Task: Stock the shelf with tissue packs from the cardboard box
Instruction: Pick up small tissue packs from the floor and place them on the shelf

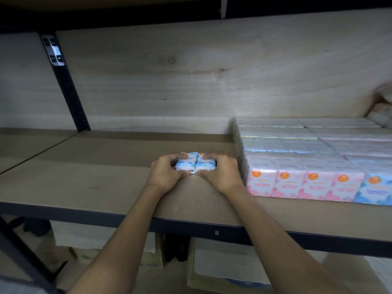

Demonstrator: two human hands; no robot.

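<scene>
Blue-and-white tissue packs [186, 164], two side by side, sit mid-shelf on the wooden shelf [95, 166]. My left hand [167, 172] and right hand [220, 171] each grip one, fingers [168, 158] curled over the tops. At 3 o'clock, just beside my right hand, stands the stocked block of pink packs [297, 162].

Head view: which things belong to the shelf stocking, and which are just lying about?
In the job: left hand, right hand, the two tissue packs they grip side by side, shelf board, stocked packs at right.
Just there: shelf post, cardboard boxes under the shelf.
</scene>
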